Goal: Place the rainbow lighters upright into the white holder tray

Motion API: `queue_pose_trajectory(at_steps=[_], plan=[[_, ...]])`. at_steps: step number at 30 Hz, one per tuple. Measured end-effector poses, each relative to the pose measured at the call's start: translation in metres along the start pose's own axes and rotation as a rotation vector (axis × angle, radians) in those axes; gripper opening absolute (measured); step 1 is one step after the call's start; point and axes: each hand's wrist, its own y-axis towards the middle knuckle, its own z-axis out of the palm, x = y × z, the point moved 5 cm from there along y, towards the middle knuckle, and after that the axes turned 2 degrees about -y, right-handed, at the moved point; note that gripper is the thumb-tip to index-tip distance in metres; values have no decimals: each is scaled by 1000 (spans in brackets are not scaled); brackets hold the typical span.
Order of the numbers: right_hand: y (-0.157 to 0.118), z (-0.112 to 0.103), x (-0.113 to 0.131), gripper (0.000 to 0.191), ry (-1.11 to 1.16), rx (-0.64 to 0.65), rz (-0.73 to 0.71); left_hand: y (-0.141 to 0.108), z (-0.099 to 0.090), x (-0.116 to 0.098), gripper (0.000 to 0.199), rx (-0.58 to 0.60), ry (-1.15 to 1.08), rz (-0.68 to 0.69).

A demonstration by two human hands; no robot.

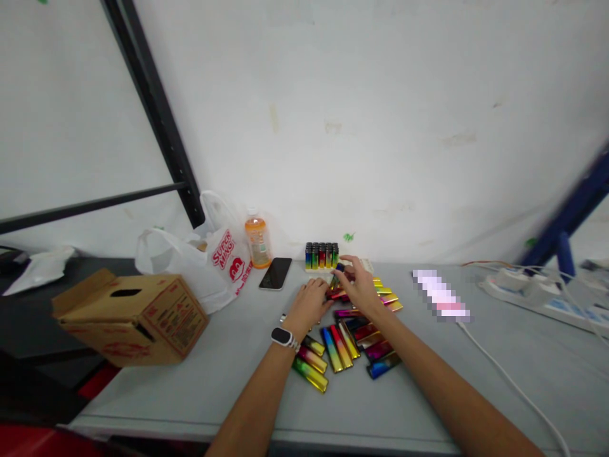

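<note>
My right hand (pixel 359 285) pinches a small dark-topped lighter (pixel 339 269) between thumb and fingers. Just left of it, my left hand (pixel 311 301), with a watch on its wrist, curls low over the table; its fingertips meet a red shiny piece (pixel 334 294), and what lies under the palm is hidden. Around both hands lie several glossy two-tone metallic lighter cases, among them a blue-and-yellow case (pixel 332 349), a green-and-yellow case (pixel 310 374) and a dark blue case (pixel 383 366). Behind, a block of upright lighters (pixel 321 256) with black tops stands in rows by the wall.
A black phone (pixel 276 274) and an orange drink bottle (pixel 258 242) are at the back left, beside a white plastic bag (pixel 216 266) and a cardboard box (pixel 133 317). To the right are a blurred-out lit device (pixel 440 293) on a white cable and a power strip (pixel 537 297).
</note>
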Motion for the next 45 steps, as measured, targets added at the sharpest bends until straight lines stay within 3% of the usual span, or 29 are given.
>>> queue_pose_trajectory(at_steps=[4,12,19,25,29,35,39,41,45], plan=[[31,1,-14,25,-22,24,-26,-7,-3,9,11,4,-102,-50],[77,26,-37,16,-193,127,-160,-11,-4,17,15,5,-169,-129],[79,31,-46,19,-162,179,-163,-12,-3,19,17,-5,-194,-129],[79,34,-48,18,-170,178,-153,-12,-8,25,14,-122,-364,-135],[73,29,-42,24,-343,99,-240,-9,-10,28,13,-175,-574,-180],[55,20,-25,39,-572,123,-233,-4,-22,25,12,-325,-694,-141],[29,14,-4,48,-385,32,-142,-3,-27,24,16,-468,-782,-138],[13,18,6,41,-146,79,-79,-3,-27,21,20,-534,-849,-131],[-11,32,16,45,347,225,133,-2,-24,15,22,-600,-953,-123]])
